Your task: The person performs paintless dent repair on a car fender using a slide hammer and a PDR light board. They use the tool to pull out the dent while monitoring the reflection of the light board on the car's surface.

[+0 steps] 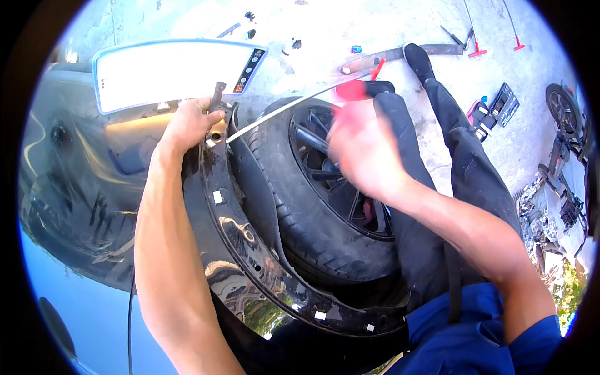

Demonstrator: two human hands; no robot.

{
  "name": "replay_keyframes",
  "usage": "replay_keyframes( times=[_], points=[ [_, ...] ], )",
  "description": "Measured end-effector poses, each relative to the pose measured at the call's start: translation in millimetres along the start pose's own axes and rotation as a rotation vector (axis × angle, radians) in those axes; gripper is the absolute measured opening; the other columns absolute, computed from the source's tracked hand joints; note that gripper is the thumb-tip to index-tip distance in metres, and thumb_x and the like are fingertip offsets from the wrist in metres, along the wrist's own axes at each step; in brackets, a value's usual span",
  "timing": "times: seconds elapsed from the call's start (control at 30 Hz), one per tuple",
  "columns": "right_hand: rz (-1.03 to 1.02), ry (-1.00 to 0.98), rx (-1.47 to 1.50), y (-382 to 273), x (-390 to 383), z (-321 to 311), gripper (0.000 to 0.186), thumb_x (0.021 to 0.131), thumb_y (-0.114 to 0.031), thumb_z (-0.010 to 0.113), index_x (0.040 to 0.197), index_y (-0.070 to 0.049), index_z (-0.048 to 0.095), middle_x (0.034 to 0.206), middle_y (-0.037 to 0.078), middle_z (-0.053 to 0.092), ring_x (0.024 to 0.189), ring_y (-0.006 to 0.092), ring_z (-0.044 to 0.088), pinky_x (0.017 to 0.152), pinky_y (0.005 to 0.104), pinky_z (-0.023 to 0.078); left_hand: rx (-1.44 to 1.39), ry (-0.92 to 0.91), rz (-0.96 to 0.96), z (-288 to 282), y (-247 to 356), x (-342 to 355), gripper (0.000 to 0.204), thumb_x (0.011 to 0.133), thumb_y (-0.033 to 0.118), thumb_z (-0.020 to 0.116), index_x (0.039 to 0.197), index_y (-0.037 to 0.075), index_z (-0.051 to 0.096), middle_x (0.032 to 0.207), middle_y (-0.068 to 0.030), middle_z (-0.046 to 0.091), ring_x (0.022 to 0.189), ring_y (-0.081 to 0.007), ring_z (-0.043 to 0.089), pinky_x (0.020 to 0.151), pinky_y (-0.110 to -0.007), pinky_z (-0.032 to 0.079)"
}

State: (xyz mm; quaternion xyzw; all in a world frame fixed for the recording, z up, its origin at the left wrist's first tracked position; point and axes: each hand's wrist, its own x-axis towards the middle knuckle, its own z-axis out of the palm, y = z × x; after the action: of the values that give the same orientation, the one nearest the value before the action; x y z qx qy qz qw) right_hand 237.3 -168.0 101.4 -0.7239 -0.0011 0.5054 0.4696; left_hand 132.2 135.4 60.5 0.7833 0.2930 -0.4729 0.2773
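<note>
My left hand is closed around a short dark tool with a blunt flared end, right at the top of the black car fender edge. A long pale metal rod runs from that edge toward a red T-shaped handle. Above the wheel my right hand is smeared by motion, with a blurred red thing at its fingers; how it is gripped is hard to make out. The tire with its dark spoked rim sits inside the wheel arch.
A glowing white light panel stands beyond the fender. Red-handled rods, a long curved strip and a dark case lie on the pale floor. My legs stretch beside the wheel. Motorcycle parts are at the far right.
</note>
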Motion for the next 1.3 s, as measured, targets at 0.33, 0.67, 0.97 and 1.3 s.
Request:
replay_keyframes(
  times=[0.33, 0.67, 0.97, 1.3],
  points=[
    [0.016, 0.320, 0.574, -22.3, 15.4, -22.2, 0.011, 0.101, -0.018, 0.052, 0.099, -0.007, 0.052, 0.075, 0.004, 0.058, 0.051, 0.0107, 0.054, 0.042, 0.0240, 0.035, -0.099, -0.026, -0.051, 6.3, -4.7, -2.1, 0.029, 0.094, 0.022, 0.068, 0.110, -0.002, 0.070, 0.080, -0.0099, 0.066, 0.076, -0.0171, 0.059, 0.076, -0.035, 0.049],
    [0.077, 0.143, 0.457, -26.4, 21.6, -32.1, 0.016, 0.095, -0.015, 0.056, 0.091, -0.001, 0.053, 0.066, 0.005, 0.056, 0.047, 0.0094, 0.051, 0.044, 0.0271, 0.042, -0.093, -0.008, -0.086, 4.6, -2.8, -3.3, 0.032, 0.093, 0.021, 0.069, 0.115, -0.003, 0.070, 0.082, -0.0116, 0.068, 0.078, -0.0179, 0.062, 0.077, -0.036, 0.050],
    [0.286, -0.305, -0.073, -24.1, 15.0, -21.7, 0.024, 0.091, -0.015, 0.055, 0.103, 0.006, 0.057, 0.080, 0.017, 0.065, 0.071, 0.0253, 0.067, 0.065, 0.0395, 0.052, -0.162, -0.009, -0.067, -0.8, -11.3, 1.7, 0.029, 0.093, 0.021, 0.069, 0.112, -0.001, 0.072, 0.087, -0.0110, 0.071, 0.081, -0.0168, 0.063, 0.081, -0.035, 0.050],
    [0.232, -0.441, -0.309, -11.5, 1.8, -9.0, 0.026, 0.093, -0.018, 0.056, 0.104, 0.005, 0.057, 0.086, 0.024, 0.066, 0.084, 0.0349, 0.069, 0.082, 0.0446, 0.053, -0.174, 0.018, -0.081, 1.1, -7.2, 1.4, 0.029, 0.094, 0.021, 0.069, 0.110, -0.003, 0.071, 0.086, -0.0099, 0.071, 0.082, -0.0168, 0.063, 0.082, -0.035, 0.050]
  ],
)
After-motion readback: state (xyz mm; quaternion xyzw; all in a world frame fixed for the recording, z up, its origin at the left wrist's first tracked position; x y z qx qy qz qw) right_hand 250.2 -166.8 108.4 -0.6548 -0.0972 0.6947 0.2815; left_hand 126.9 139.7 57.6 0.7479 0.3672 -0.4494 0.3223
